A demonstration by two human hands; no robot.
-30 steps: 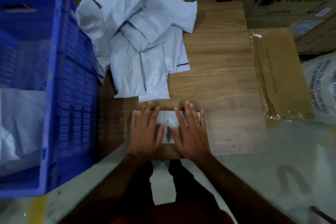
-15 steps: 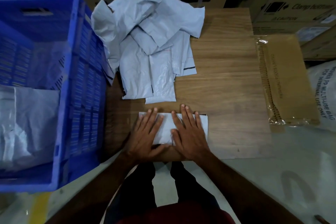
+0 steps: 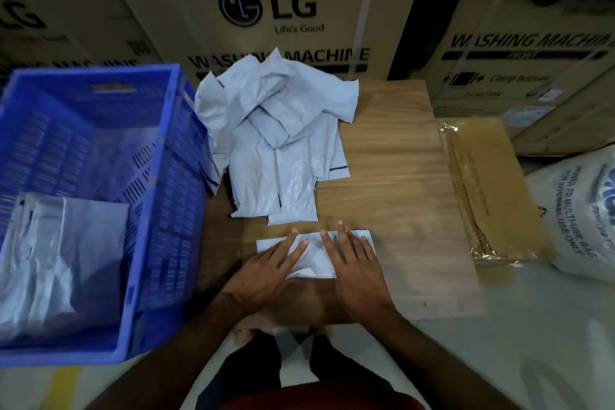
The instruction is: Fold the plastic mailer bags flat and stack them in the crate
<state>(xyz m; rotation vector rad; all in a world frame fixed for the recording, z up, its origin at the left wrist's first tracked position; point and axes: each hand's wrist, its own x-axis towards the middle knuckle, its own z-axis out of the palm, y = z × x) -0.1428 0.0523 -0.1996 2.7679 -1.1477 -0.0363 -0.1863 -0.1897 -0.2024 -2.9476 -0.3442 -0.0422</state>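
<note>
Both flat, open hands, left hand (image 3: pixel 266 271) and right hand (image 3: pixel 356 268), are pressing the folded mailer bag (image 3: pixel 312 255); it's looking light, limp, slippery, best pinched at its folded edge.

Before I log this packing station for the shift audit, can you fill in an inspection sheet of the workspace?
Surface: wooden board on a pale floor.
Job's things: folded mailer pressed flat near the board's front edge; loose mailer pile behind it; blue crate at the left, flattened mailers inside.
Clutter: wrapped flat cardboard pack at the right.
Hands: left hand and right hand flat on the folded mailer, fingers straight.
Cables: nothing seen.
Surroundings: washing machine cartons behind; white printed sack far right.
</note>
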